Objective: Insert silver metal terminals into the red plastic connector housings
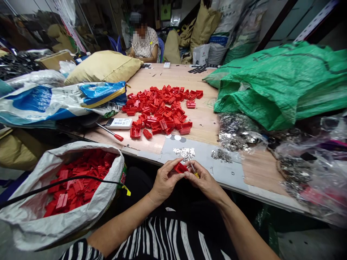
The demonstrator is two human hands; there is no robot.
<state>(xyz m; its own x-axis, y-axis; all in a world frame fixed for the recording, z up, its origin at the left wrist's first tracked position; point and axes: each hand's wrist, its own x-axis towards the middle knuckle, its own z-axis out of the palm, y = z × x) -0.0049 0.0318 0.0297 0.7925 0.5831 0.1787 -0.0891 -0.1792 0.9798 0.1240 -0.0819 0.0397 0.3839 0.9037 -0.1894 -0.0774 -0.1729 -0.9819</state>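
Note:
Between my two hands, just in front of the table edge, is a red plastic part. My left hand pinches its left side between thumb and fingers. My right hand holds a small tool with a yellow handle and a thin metal shaft, close to the red part's right side. Beyond my hands, a pile of small flat silver pieces lies on the grey sheet, with a darker heap of small metal pieces to its right. A large pile of red plastic parts spreads over the table.
An open white sack of red parts stands at the left. A red-handled screwdriver and white box lie near the table's left edge. Green sack and bagged metal pieces are at right. A person sits across.

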